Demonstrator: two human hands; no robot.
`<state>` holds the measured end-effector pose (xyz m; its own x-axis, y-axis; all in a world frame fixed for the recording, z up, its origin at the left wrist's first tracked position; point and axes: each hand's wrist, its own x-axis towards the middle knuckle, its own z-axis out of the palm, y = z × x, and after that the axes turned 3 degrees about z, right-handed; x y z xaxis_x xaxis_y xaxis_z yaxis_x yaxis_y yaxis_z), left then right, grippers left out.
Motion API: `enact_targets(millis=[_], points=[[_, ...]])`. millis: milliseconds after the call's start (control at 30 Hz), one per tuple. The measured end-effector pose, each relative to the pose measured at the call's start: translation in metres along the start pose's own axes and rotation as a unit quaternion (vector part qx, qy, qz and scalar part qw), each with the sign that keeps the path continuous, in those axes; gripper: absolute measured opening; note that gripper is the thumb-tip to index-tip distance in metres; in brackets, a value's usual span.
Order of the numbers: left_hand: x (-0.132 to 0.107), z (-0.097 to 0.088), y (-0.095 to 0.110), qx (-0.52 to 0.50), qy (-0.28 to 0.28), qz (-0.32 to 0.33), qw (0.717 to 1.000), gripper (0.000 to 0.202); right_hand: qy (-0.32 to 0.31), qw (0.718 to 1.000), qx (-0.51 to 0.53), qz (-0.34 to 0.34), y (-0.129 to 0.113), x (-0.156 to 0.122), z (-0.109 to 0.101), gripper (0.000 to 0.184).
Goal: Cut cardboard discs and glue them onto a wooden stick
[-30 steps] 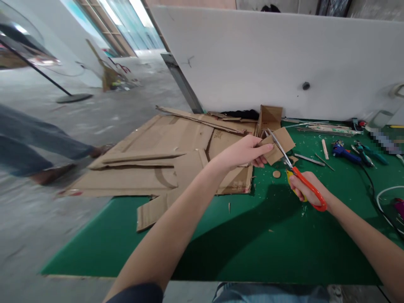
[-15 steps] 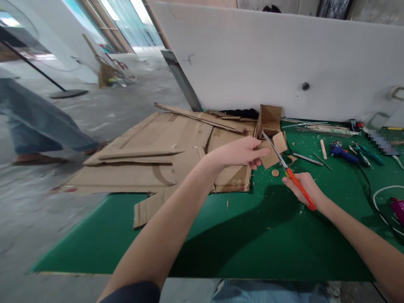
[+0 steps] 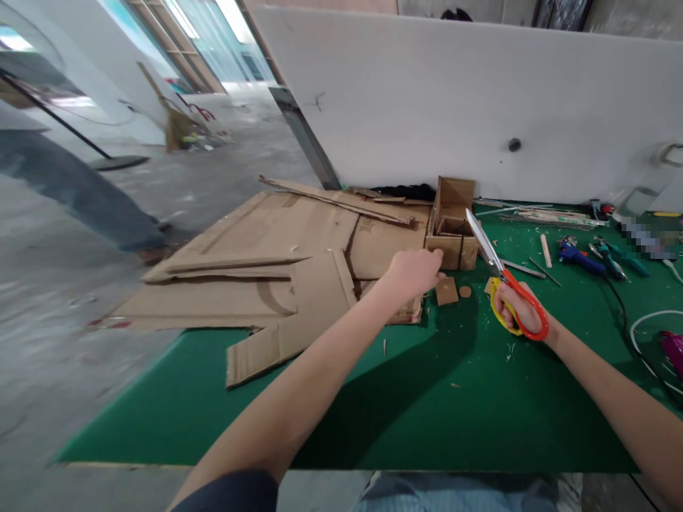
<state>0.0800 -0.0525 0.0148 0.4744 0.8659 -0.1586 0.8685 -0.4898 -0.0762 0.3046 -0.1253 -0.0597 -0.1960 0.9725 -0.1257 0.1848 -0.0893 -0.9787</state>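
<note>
In the head view, my right hand [image 3: 520,309] is closed through the handles of scissors [image 3: 494,259] with one red-orange and one yellow loop. The blades point up and away, nearly together, with nothing visible between them. My left hand [image 3: 419,272] has its fingers curled, in front of a small cardboard box [image 3: 451,252]. Its fingertips overlap the upper corner of a small square cardboard piece [image 3: 447,291]; whether they grip it is hidden. Just right of that piece lies a cardboard disc [image 3: 465,291]. Another scrap [image 3: 489,286] shows beside my right hand.
Large flattened cardboard sheets [image 3: 240,295] cover the left of the green table [image 3: 405,419]. At the right lie a blue glue gun [image 3: 581,256], pliers [image 3: 608,257], a wooden stick [image 3: 545,250] and cables. A white board [image 3: 453,99] stands behind. Another person's legs [image 3: 75,185] are at left.
The scissors have come away from the cardboard, and their blades have closed and swung more upright. My left hand has moved left and slightly down. The square piece now appears low, beside the disc.
</note>
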Motion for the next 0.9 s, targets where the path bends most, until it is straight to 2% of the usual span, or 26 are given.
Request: enact_targets(millis=[100, 200, 267, 333, 400, 500, 533, 600, 667, 767, 833, 900], points=[[-0.005, 0.009, 0.025, -0.002, 0.081, 0.031, 0.996, 0.032, 0.014, 0.997, 0.061, 0.032, 0.007, 0.006, -0.004, 0.057], [-0.001, 0.033, 0.053, -0.06, 0.147, 0.121, 0.98, 0.03, 0.027, 0.992, 0.116, 0.036, 0.009, 0.011, -0.007, 0.057], [0.005, 0.049, 0.067, -0.095, 0.156, 0.162, 0.97, 0.033, 0.025, 0.988, 0.148, 0.032, 0.008, 0.013, -0.008, 0.056], [0.014, 0.061, 0.075, -0.152, 0.169, 0.161, 0.96, 0.029, 0.024, 0.984, 0.172, 0.029, 0.007, 0.015, -0.008, 0.055], [0.022, 0.065, 0.076, -0.254, 0.148, 0.165, 0.941, 0.023, 0.027, 0.981, 0.19, 0.029, 0.007, 0.017, -0.01, 0.054], [0.032, 0.066, 0.074, -0.453, 0.142, 0.156, 0.866, 0.018, 0.03, 0.977, 0.209, 0.028, 0.009, 0.018, -0.011, 0.055], [0.035, 0.067, 0.074, -0.497, 0.144, 0.149, 0.842, 0.016, 0.029, 0.977, 0.21, 0.025, 0.01, 0.019, -0.011, 0.054], [0.039, 0.068, 0.074, -0.547, 0.143, 0.136, 0.813, 0.014, 0.027, 0.978, 0.206, 0.018, 0.012, 0.018, -0.011, 0.054], [0.04, 0.07, 0.073, -0.566, 0.139, 0.123, 0.803, 0.014, 0.028, 0.98, 0.195, 0.009, 0.014, 0.017, -0.009, 0.054], [0.037, 0.063, 0.065, -0.542, 0.156, 0.112, 0.818, 0.021, 0.058, 0.984, 0.17, 0.0, 0.016, 0.016, -0.004, 0.051], [0.031, 0.05, 0.055, -0.51, 0.185, 0.104, 0.833, 0.025, 0.1, 0.985, 0.141, -0.009, 0.016, 0.015, 0.0, 0.048], [0.024, 0.032, 0.043, -0.507, 0.237, 0.092, 0.824, 0.028, 0.143, 0.984, 0.104, -0.028, 0.016, 0.014, 0.004, 0.048]])
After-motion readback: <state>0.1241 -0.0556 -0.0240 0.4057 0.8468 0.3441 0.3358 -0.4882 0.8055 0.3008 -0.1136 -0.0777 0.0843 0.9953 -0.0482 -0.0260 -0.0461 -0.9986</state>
